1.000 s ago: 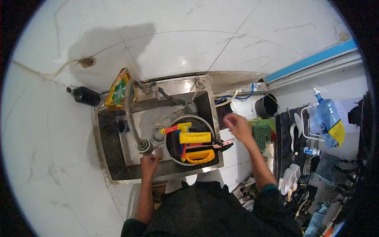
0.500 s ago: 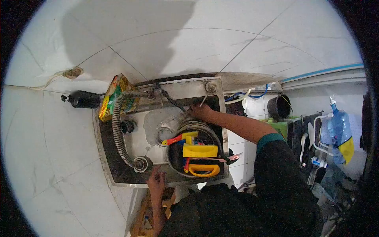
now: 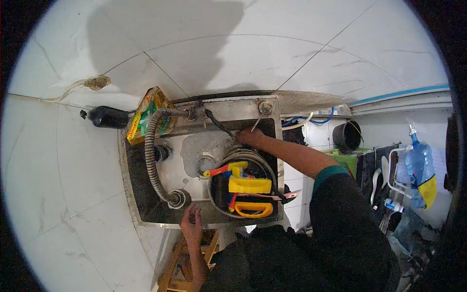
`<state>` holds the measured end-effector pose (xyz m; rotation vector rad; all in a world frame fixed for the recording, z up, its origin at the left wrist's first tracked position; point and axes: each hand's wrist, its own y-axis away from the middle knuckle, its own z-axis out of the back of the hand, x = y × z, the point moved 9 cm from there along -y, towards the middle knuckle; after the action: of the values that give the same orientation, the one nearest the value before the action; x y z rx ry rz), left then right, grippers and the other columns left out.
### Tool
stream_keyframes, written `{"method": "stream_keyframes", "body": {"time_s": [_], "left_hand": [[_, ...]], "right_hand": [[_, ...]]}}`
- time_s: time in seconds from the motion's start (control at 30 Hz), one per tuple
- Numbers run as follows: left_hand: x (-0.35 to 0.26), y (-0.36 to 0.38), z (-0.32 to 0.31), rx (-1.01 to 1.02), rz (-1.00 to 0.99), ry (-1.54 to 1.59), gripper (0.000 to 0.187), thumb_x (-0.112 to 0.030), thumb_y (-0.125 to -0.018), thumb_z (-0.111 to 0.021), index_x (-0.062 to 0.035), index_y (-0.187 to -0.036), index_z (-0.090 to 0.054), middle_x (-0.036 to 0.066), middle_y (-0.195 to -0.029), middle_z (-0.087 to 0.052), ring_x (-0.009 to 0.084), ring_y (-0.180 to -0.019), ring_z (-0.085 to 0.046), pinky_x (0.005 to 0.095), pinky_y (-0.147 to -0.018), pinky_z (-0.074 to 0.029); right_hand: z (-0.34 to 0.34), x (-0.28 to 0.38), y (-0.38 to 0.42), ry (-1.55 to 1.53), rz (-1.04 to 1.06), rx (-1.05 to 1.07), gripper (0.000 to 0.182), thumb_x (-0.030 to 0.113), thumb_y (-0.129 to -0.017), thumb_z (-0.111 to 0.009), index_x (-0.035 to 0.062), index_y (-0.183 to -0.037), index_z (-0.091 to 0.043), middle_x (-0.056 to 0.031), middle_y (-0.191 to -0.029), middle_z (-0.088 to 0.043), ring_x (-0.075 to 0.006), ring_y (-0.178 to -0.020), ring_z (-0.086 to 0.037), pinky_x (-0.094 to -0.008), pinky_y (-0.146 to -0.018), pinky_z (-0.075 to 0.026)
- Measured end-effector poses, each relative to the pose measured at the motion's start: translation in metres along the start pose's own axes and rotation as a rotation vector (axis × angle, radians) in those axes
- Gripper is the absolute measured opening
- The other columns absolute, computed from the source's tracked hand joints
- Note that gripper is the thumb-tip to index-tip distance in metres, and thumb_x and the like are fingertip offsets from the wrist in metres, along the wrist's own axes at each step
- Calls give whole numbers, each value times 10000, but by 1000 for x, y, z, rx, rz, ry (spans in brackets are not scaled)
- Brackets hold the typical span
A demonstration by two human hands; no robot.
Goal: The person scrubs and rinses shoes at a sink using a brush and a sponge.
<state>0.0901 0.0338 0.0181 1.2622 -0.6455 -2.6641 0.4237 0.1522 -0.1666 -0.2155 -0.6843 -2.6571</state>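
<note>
My right hand (image 3: 249,137) reaches to the far right part of the metal sink (image 3: 182,146), behind a bucket (image 3: 245,155). Its fingertips are hidden there, close to a dark hose (image 3: 219,124) and a thin pale rod (image 3: 256,122). The bucket stands in the sink, holding a yellow brush (image 3: 249,186), a yellow-orange handle (image 3: 254,210) and a red-and-yellow-handled tool (image 3: 219,170). Over the sink's front rim, my left hand (image 3: 191,225) hovers with fingers loosely curled, apart and holding nothing. The end of a flexible ribbed faucet (image 3: 179,198) is just beyond it.
A yellow-green packet (image 3: 152,117) leans at the sink's back left corner, beside a black bottle (image 3: 109,117). On the right are a dark bucket (image 3: 346,136), a blue water bottle (image 3: 419,158) and hanging utensils. Below the sink stands a wooden stool-like frame (image 3: 170,272).
The whole view has shifted slightly. My left hand is a little lower relative to the faucet end. My right hand stays behind the bucket.
</note>
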Motion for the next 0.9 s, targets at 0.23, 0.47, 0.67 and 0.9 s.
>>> {"method": "stream_keyframes", "body": {"time_s": [0.23,0.47,0.67,0.9], "left_hand": [[11,-2,-3,-16,-31,3,286,-130,-939,-581,-34,-1207,-605,146,-942,-707,207,-846,-685,350,-768,-527],[-5,-3,-2,-37,-88,33,267,-115,-933,-587,-46,-1189,-620,133,-945,-706,201,-840,-682,342,-760,-530],[-9,0,0,-21,-91,-18,277,-103,-912,-610,-51,-1184,-628,122,-923,-705,169,-807,-675,316,-718,-527],[2,1,-5,19,10,20,285,-133,-912,-619,-39,-1180,-632,128,-951,-704,182,-828,-668,325,-735,-517]], "right_hand": [[88,19,85,21,-75,-101,210,107,-820,-563,27,-1007,-614,-180,-955,-649,-340,-854,-677,-429,-692,-575],[186,34,172,-217,-164,-478,183,52,-793,-611,56,-971,-653,-137,-1005,-628,-301,-917,-650,-378,-694,-566],[260,64,212,-117,119,-927,201,62,-751,-669,67,-951,-652,-95,-954,-620,-255,-859,-646,-340,-703,-551],[259,39,143,75,172,-898,186,56,-748,-609,55,-933,-589,-100,-958,-612,-255,-836,-650,-330,-680,-553]]}}
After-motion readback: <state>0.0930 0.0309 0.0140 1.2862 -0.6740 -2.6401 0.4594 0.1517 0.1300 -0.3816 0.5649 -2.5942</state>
